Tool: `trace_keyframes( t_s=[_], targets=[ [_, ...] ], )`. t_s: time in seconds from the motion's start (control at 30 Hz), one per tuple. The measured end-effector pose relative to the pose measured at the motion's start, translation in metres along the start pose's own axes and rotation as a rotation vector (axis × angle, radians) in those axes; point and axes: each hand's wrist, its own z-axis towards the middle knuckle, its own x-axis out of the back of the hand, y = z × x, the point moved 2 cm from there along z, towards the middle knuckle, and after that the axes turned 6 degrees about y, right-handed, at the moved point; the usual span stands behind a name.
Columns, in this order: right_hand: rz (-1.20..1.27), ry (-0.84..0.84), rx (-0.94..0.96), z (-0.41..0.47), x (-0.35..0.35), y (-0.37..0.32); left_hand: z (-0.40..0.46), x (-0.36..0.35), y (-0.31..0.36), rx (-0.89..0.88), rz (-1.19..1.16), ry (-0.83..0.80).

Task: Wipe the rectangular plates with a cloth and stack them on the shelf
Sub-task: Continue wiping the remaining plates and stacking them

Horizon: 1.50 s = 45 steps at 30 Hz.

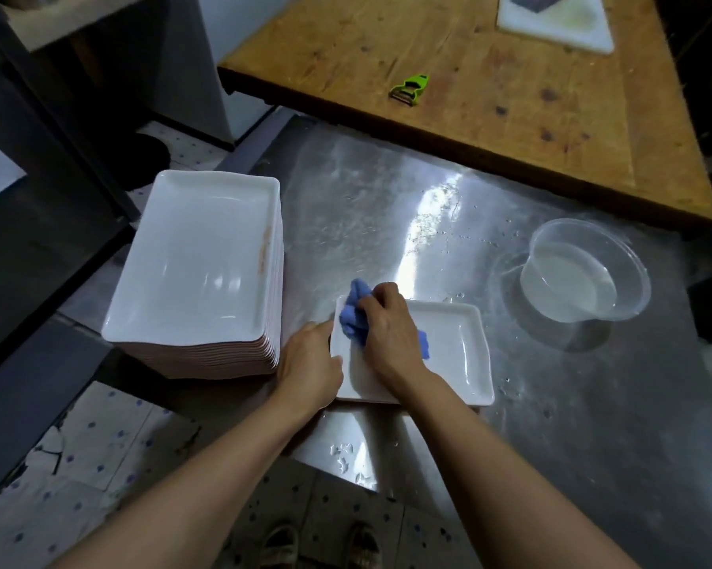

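Note:
A white rectangular plate [457, 351] lies flat on the steel table near its front edge. My right hand [391, 330] grips a crumpled blue cloth [356, 318] and presses it onto the plate's left half. My left hand [311, 363] holds the plate's left rim, thumb on top. To the left stands a tall stack of white rectangular plates [198, 260]; the top one has a reddish smear along its right side.
A clear plastic bowl of water [584, 277] stands at the right on the wet steel table [366, 207]. Behind is a wooden tabletop [469, 76] with a green peeler [409, 89] and a white cutting board [559, 22]. Tiled floor lies below and left.

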Motion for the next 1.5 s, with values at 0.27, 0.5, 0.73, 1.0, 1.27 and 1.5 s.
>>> trace_keyframes(
  t_s=[0.27, 0.5, 0.73, 1.0, 1.27, 1.5],
  targets=[
    [0.138, -0.215, 0.063, -0.005, 0.007, -0.003, 0.007, -0.002, -0.013, 0.067, -0.127, -0.136],
    [0.143, -0.324, 0.133, -0.042, 0.018, -0.001, 0.004, 0.001, -0.016, 0.17, -0.402, -0.189],
    [0.015, -0.319, 0.194, -0.062, 0.022, -0.004, 0.007, 0.0, -0.013, 0.224, -0.407, -0.148],
    [0.023, -0.2, 0.078, -0.082, 0.031, 0.019, 0.008, -0.006, 0.001, 0.12, -0.014, -0.065],
    [-0.051, -0.052, -0.15, -0.09, 0.061, 0.079, 0.009, -0.015, -0.002, 0.115, -0.03, -0.036],
    [-0.077, 0.096, -0.305, -0.044, 0.062, 0.084, 0.011, -0.018, -0.003, 0.062, -0.064, -0.02]
  ],
)
